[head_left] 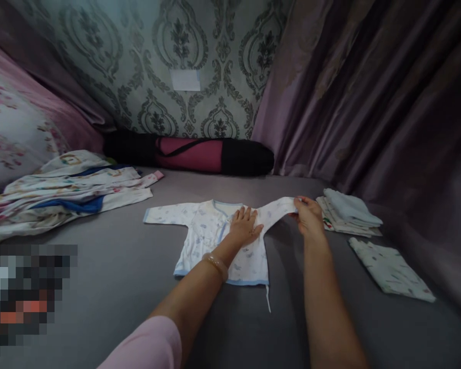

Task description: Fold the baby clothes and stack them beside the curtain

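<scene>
The shirt lies spread on the bed, near the middle, collar toward the far edge and blue hem toward the near edge. Left hand: grip released, palm down, fingers spread flat on the upper front of the shirt; a bangle encircles the forearm. Right hand: grip closed on the cuff end of the sleeve nearer the bed's right edge. The opposite sleeve extends toward the left edge. A tie trails from the hem. Along the right edge, a folded stack sits farther back than a single folded cloth. A garment pile occupies the far left corner. A bag lies along the far edge.
</scene>
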Demonstrator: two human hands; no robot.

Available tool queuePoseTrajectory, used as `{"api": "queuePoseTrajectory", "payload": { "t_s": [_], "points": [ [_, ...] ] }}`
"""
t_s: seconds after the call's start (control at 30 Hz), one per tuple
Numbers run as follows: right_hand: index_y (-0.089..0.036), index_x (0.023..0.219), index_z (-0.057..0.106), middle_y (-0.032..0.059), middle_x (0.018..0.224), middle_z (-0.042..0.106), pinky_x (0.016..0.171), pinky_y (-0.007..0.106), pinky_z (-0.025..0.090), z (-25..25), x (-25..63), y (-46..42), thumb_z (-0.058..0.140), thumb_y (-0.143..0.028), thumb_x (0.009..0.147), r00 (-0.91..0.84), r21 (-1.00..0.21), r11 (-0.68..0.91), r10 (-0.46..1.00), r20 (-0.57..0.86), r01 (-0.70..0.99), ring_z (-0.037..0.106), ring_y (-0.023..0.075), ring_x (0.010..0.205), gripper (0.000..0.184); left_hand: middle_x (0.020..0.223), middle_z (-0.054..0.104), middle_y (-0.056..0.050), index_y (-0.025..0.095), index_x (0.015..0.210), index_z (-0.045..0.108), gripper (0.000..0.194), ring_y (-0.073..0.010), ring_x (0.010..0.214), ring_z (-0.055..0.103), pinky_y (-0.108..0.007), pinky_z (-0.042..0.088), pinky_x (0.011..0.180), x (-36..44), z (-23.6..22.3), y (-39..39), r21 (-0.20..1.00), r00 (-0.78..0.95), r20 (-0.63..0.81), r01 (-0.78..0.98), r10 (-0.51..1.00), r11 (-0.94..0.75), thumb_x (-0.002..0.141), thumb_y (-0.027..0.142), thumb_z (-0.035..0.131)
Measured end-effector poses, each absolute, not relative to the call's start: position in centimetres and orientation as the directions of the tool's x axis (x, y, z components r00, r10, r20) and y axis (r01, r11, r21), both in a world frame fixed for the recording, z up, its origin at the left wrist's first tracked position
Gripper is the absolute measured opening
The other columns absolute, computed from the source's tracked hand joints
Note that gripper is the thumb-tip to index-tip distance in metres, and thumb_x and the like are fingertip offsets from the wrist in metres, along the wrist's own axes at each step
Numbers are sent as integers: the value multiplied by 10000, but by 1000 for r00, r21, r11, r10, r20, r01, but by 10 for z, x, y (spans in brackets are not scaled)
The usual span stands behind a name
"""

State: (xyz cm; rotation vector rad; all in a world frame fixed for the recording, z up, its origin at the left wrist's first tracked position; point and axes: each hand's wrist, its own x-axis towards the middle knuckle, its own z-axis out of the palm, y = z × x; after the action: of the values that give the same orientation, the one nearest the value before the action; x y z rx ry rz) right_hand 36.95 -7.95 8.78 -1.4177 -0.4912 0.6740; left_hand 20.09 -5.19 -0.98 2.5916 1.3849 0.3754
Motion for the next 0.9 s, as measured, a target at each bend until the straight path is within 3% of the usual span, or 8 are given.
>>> {"api": "queuePoseTrajectory", "payload": {
  "t_s": [0.23, 0.4, 0.57, 0.67, 0.77, 0.9],
  "points": [
    [-149, 1007, 603, -45, 570, 588, 397, 171, 447, 104, 326, -61, 562, -124, 771, 612, -1000, -24, 791, -19, -1, 554, 103, 470, 240, 1555, 211, -155, 192, 1478, 277, 746, -375, 1409, 189, -514, 188, 1108, 200, 21, -40, 262, 590, -135, 796, 796, -545, 860, 596, 390],
    [-144, 961, 624, -50, 536, 577, 411, 154, 460, 97, 295, -51, 572, -94, 774, 547, -994, -103, 832, -96, -18, 559, 92, 461, 200, 1463, 359, -140, 238, 1322, 506, 678, -369, 1312, 322, -504, 296, 1031, 202, 30, -25, 189, 605, -139, 794, 784, -578, 774, 636, 492],
    [-148, 921, 630, -59, 501, 559, 443, 162, 492, 88, 280, -48, 602, -86, 769, 533, -980, -152, 823, -195, -125, 585, 99, 485, 167, 1419, 411, -131, 248, 1388, 427, 791, -365, 1271, 362, -486, 315, 1029, 195, 33, -20, 235, 621, -126, 776, 774, -585, 715, 632, 585],
    [-156, 902, 620, -64, 488, 543, 440, 165, 494, 85, 281, -48, 574, -107, 792, 538, -974, -157, 814, -220, -160, 573, 97, 468, 129, 1381, 462, -108, 265, 1361, 459, 742, -352, 1236, 416, -487, 354, 1010, 187, 29, -13, 339, 651, -21, 719, 759, -607, 711, 579, 629],
    [-161, 893, 608, -56, 534, 562, 423, 150, 477, 82, 283, -47, 563, -128, 798, 551, -975, -158, 806, -217, -154, 563, 87, 469, 111, 1249, 576, -96, 211, 1206, 598, 540, -295, 1125, 527, -400, 431, 955, 172, 24, -4, 553, 698, 88, 559, 710, -618, 717, 424, 678],
    [-169, 920, 604, -44, 610, 586, 388, 156, 457, 76, 278, -43, 546, -145, 810, 554, -982, -154, 811, -190, -112, 550, 87, 471, 127, 1096, 643, -124, 122, 1141, 613, 422, -227, 956, 615, -324, 498, 825, 137, 22, 0, 854, 454, 133, 399, 881, -334, 755, 287, 658]
  ]
}}
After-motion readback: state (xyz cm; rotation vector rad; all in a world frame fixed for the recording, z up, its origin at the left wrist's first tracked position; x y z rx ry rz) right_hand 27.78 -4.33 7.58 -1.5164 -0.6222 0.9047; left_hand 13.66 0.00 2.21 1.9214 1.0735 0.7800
